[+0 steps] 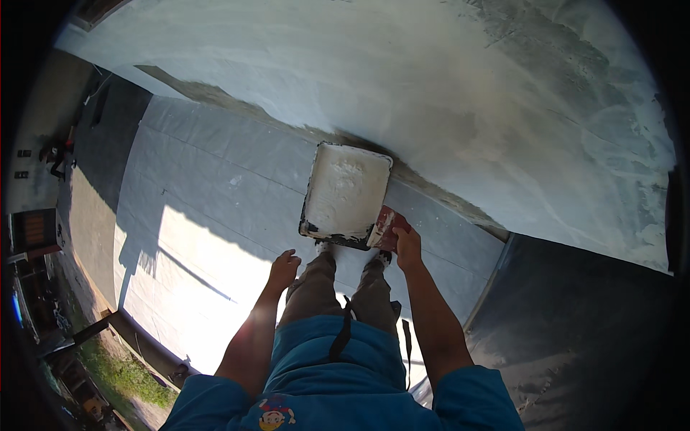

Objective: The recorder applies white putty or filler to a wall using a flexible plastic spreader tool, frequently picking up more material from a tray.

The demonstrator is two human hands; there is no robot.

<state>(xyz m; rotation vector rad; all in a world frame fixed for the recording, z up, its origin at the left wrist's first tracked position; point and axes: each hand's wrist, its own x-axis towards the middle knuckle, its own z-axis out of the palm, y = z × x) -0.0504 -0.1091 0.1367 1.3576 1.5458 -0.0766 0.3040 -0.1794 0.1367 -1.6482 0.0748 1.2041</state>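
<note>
My right hand (408, 246) is closed around a reddish putty scraper (386, 228). White compound smears the scraper, and its edge is against or just over the near right corner of a black-rimmed tray (307, 228); contact is hard to tell. Thick white compound (341, 188) fills most of the tray, with a rough lump toward its far end. My left hand (286, 269) hangs in the air to the left of my legs, holding nothing, its fingers loosely apart. The tray is just beyond my feet, close to the wall's base.
A wall (402, 79) with patchy whitish coating runs along the far side. Grey sheeting (215, 154) covers the floor, with a bright sunlit patch on the left. A dark surface (575, 323) lies at the right. Dark clutter (43, 305) stands at the far left, near some grass (126, 373).
</note>
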